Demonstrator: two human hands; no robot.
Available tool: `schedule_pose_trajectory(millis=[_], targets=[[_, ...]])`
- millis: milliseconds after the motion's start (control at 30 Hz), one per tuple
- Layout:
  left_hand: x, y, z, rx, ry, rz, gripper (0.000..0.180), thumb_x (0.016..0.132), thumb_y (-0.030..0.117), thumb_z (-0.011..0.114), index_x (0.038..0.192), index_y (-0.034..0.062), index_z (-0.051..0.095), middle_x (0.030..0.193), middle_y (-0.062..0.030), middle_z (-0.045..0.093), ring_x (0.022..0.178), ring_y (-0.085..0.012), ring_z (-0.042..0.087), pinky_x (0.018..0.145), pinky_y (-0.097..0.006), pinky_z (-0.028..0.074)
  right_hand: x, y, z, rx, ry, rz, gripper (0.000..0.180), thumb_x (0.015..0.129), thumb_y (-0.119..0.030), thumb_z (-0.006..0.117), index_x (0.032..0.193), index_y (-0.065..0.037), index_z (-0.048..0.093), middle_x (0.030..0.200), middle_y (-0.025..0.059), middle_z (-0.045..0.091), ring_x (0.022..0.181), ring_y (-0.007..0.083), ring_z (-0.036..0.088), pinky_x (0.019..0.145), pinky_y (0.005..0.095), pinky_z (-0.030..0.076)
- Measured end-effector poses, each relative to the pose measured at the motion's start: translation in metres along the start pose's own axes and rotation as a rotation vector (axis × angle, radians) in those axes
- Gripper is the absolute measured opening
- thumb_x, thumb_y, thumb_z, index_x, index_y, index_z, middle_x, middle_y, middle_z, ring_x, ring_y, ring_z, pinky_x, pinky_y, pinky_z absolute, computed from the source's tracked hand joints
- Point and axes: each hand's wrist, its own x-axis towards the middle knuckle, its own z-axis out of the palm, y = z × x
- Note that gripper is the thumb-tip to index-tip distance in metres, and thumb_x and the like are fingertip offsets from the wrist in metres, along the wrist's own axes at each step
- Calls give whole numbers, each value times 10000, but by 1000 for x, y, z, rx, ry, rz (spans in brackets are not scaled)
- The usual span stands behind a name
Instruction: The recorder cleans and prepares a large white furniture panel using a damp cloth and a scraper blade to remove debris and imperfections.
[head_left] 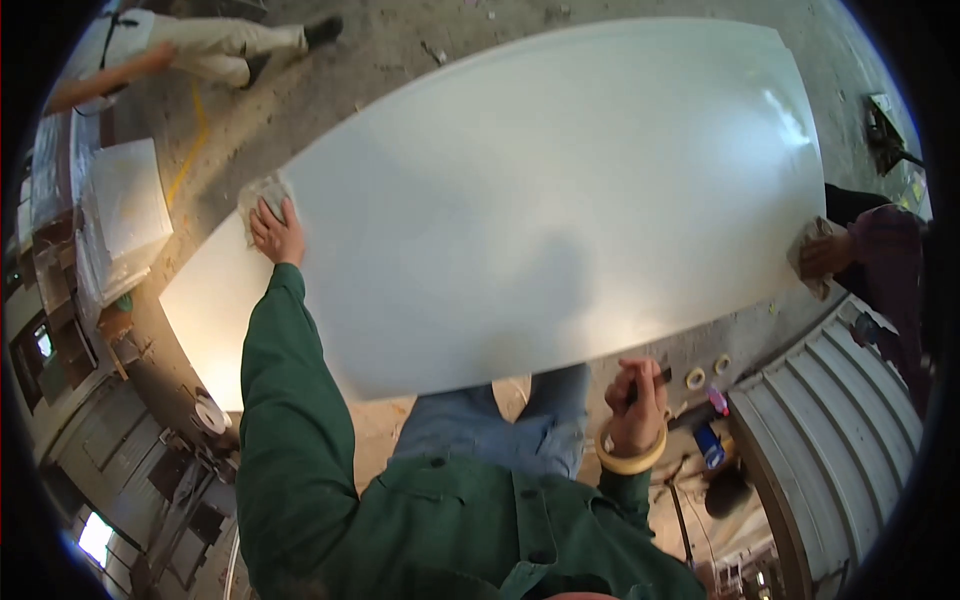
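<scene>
A large, smooth white panel with a curved far edge spreads out before me. At its left end my left hand presses a crumpled greyish cloth against the surface, fingers spread over it. My right hand is held by the panel's near edge, in front of my body. Its fingers are curled round a small dark tool that mostly hides inside the fist. A yellowish tape roll circles my right wrist like a bracelet.
At the panel's right end, a co-worker's hand holds another crumpled cloth. Two tape rolls lie on the floor near a ribbed metal sheet. Another person stands at the far left, beyond a wrapped stack.
</scene>
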Motion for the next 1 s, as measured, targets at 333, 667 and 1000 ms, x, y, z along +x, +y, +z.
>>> schedule_pose_trajectory(millis=[333,667,1000], targets=[[-244,221,-113,-462,-414,571,734,827,480,594,1447,176,344,1510,-131,267,1381,-360,242,1115,-532,162,-68,28,57,-130,-77,-147,264,994,-231,455,932,-16,596,573,-30,389,450,50,280,418,213,216],[-347,57,-163,-576,-527,491,680,828,400,620,1431,213,368,1522,-89,251,1393,-357,224,1125,-503,181,-132,99,22,-217,-95,-151,260,991,-250,452,958,-30,586,605,-23,386,469,46,268,424,203,216],[-321,-232,-125,-45,-135,-490,616,935,450,445,1430,95,344,1502,-193,238,1365,-440,204,1098,-569,160,-166,156,90,-299,-306,-137,288,999,-265,446,960,-24,600,570,-11,404,429,54,259,400,216,216]])
